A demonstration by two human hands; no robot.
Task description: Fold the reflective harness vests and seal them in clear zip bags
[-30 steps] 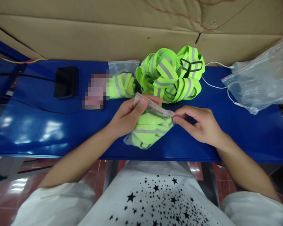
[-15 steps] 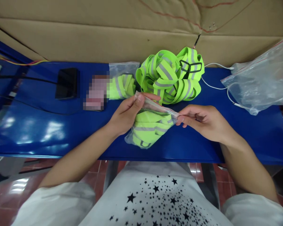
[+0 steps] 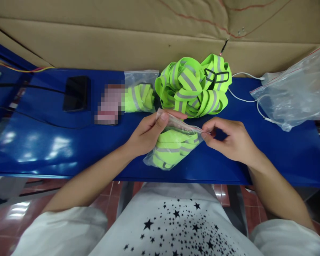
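Plastic bag (image 3: pixel 173 153), packed with yellow-green strap (image 3: pixel 176 139), held up between two hands over the front of the blue table (image 3: pixel 56 142). Starting far left: black box (image 3: pixel 75 93) on its dark cable (image 3: pixel 26 85), then a flat thing (image 3: pixel 109 105), blurred out, then a second bag (image 3: pixel 141 75), lying down with more strap in it. Next, left hand (image 3: pixel 148 132), and gripping: thumb across the near face of the bag's top-left corner, fingers tucked behind. Middle now, to the bag itself: looks light, soft and limp, thin film likely slick under the fingers, bulky below, floppy along the rim. Little inside to break, probably; film easy to stretch or tear if tugged. Best held by the two ends of the rim, drawn gently taut, with the load left hanging beneath. Just behind, a loose heap of strap (image 3: pixel 189 85) with black buckles (image 3: pixel 222 77) on top. Further right, right hand (image 3: pixel 230 140): thumb and forefinger pinching the rim's other end, remaining fingers curled in. Mouth sealed or not: cannot tell. Beyond, a white cable (image 3: pixel 242 98) and, far right, clear bags (image 3: pixel 296 96) piled together.
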